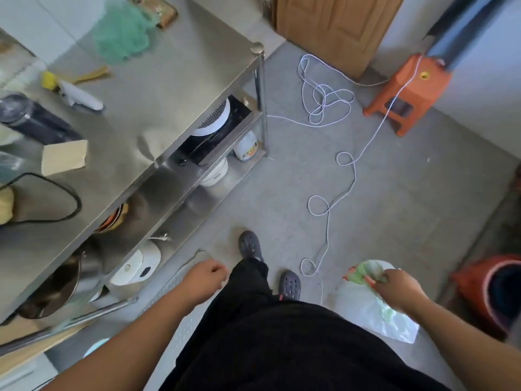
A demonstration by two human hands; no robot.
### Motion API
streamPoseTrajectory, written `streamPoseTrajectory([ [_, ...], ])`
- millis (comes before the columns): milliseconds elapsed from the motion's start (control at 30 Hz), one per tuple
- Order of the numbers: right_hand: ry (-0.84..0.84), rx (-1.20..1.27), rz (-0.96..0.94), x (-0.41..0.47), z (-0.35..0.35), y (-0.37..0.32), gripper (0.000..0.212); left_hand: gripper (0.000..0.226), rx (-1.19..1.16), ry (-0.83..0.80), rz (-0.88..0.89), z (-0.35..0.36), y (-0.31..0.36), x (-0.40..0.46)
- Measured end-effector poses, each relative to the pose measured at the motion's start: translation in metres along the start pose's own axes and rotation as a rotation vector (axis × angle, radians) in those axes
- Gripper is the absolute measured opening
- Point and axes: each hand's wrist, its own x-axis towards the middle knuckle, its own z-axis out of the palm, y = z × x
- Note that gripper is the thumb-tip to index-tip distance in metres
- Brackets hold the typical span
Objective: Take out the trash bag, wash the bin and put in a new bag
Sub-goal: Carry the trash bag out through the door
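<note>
My right hand (396,287) grips the gathered top of a translucent white trash bag (366,306) with green and red contents, hanging at my right side above the floor. My left hand (207,277) swings free at my left side, fingers curled, holding nothing. An orange-red bin (490,292) with a dark inside stands on the floor at the far right, partly cut off by the frame edge. I am standing on the grey floor in dark clogs and black trousers.
A steel table (158,88) with shelves of pots and cookers fills the left. A white cord (327,108) loops across the floor ahead. An orange stool (408,91) and a wooden door (338,26) stand at the back.
</note>
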Motion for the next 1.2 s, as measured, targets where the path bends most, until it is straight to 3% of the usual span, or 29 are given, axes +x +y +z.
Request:
streamPoseTrajectory([
  [233, 0.022, 0.197, 0.094, 0.039, -0.055, -0.044, 0.028, 0.022, 0.103, -0.084, -0.102, -0.063, 0.005, 0.059],
  [400, 0.131, 0.290, 0.108, 0.061, -0.104, -0.089, 0.048, 0.021, 0.189, -0.061, -0.157, -0.134, 0.022, 0.107],
  [567, 0.197, 0.235, 0.148, 0.079, -0.140, -0.103, 0.058, 0.015, 0.210, -0.009, -0.117, -0.181, 0.096, 0.160],
  [933, 0.136, 0.253, 0.196, 0.161, -0.207, -0.065, 0.039, 0.016, 0.149, -0.066, 0.042, -0.126, 0.310, 0.223],
  [1200, 0.097, 0.099, 0.133, 0.251, -0.335, -0.026, 0.032, 0.020, 0.129, -0.082, 0.033, -0.072, 0.445, 0.234],
])
